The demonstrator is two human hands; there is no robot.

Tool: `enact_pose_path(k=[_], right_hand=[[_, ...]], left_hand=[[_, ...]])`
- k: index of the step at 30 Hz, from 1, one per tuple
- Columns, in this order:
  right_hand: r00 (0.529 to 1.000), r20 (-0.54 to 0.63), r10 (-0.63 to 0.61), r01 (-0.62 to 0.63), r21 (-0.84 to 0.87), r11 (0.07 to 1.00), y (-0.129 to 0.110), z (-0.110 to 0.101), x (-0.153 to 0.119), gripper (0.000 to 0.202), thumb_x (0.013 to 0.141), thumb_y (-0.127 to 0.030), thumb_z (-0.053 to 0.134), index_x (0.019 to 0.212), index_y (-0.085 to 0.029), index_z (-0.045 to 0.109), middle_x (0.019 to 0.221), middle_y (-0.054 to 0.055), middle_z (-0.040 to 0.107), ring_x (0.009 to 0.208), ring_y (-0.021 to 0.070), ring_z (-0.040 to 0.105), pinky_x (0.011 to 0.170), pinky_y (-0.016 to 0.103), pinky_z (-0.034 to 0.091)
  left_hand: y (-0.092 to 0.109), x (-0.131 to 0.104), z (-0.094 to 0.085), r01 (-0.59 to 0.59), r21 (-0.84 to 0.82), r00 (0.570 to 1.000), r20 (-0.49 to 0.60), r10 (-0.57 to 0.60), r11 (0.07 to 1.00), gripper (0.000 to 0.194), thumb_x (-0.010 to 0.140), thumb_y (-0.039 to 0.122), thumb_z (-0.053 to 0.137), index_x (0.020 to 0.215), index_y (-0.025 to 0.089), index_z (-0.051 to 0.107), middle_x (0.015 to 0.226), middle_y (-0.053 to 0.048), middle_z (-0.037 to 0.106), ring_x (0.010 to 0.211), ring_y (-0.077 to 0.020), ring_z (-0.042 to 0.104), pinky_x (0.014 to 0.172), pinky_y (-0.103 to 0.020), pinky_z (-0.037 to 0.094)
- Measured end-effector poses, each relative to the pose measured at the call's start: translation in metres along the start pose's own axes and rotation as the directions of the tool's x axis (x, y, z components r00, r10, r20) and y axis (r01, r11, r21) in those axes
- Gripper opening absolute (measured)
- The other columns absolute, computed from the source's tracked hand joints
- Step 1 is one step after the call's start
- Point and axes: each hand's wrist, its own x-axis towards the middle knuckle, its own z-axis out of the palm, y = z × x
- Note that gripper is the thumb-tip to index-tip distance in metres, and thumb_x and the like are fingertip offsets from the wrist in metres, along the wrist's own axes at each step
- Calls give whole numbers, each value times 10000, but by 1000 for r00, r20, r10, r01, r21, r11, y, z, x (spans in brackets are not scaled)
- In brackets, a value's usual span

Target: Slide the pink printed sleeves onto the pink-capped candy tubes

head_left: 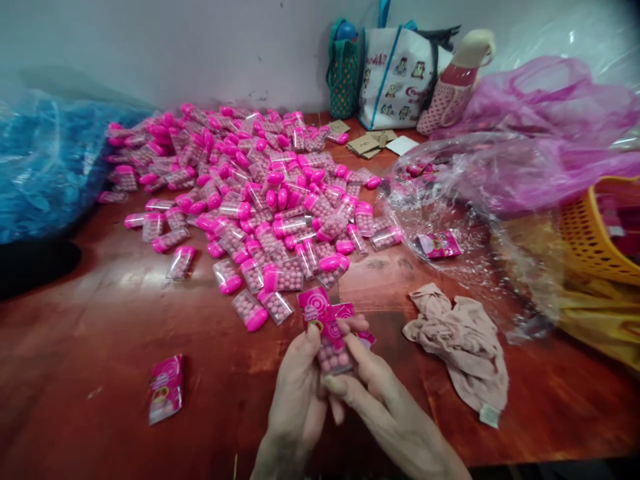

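Observation:
In front of me, both hands work on one small clear candy box (334,361) filled with pink balls. A printed pink wrapper (317,308) covers its upper part. My left hand (297,380) grips the left side, thumb on the wrapper. My right hand (377,390) closes on the box from the right, its thumb near the bottom edge. More pink wrappers (344,310) show just behind the fingers; whether they are held or lie on the table I cannot tell. Off to the left, a wrapped candy box (166,389) lies on the table.
A large heap of pink-capped candy boxes (270,193) spreads over the red-brown table (100,333). A blue plastic bag (45,173) is at left. Rightward lie a beige cloth (460,340), clear plastic, a pink packet (440,245) and a yellow basket (595,233). Bags and bottles stand behind.

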Motion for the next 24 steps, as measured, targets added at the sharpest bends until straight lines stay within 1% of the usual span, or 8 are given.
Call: enact_pose_path(k=[1,3,5,8,12,15,19,24], right_hand=[[999,31,-36,36,7,999,-3,0,3,303,874,-376,518,1118,-209,581,903,42,650,789,154,621,706,238,505],[995,51,-88,85,54,995,-6,3,8,255,898,-368,466,990,-171,599,631,-17,572,482,96,522,457,178,432],[994,22,-109,108,56,993,-6,6,12,266,911,-364,434,969,-158,593,551,-42,504,391,79,437,369,171,351],[986,-68,-151,145,-79,986,-2,6,14,270,919,-341,424,989,-169,620,633,-4,547,512,110,516,454,191,408],[977,-84,-196,181,-167,969,1,4,13,289,923,-331,423,1084,-178,607,694,17,589,658,152,569,580,229,457],[982,-46,-182,175,-124,977,0,8,14,322,932,-339,399,1143,-167,571,650,2,576,581,139,557,544,227,449],[985,9,-170,170,-39,985,-2,17,16,302,935,-342,370,1061,-165,579,512,-41,484,416,117,481,408,205,398],[976,-19,-215,213,-77,974,2,23,15,241,934,-297,376,1056,-199,558,576,-27,553,526,142,562,616,242,486]], left_hand=[[1,0,-1,21,3,1000,2,-21,1000,316,837,373,536,860,111,712,592,-26,617,339,-34,388,275,-119,327],[0,1,-1,30,19,999,11,-31,999,336,847,380,518,894,110,711,674,-46,642,325,-16,340,261,-122,332],[-3,0,-2,6,52,1000,12,-7,999,315,847,365,524,909,118,710,773,-65,661,333,-3,316,278,-125,361],[-8,-1,-2,-32,105,999,2,32,994,300,837,357,543,918,118,707,831,-79,666,362,-4,334,299,-116,376],[-7,0,-3,-33,126,999,-29,36,992,290,808,367,584,873,112,708,757,-59,659,349,-1,281,287,-123,377],[-4,1,-7,-33,100,997,-71,41,994,272,759,373,643,808,113,707,585,-8,597,334,-8,261,277,-130,381],[-3,0,-14,-10,50,995,-100,15,999,312,717,414,676,790,112,704,364,73,385,289,-37,303,269,-154,394],[-3,-5,-19,-6,26,995,-104,9,1000,326,726,421,666,796,105,700,389,48,454,293,-43,363,279,-141,361]])
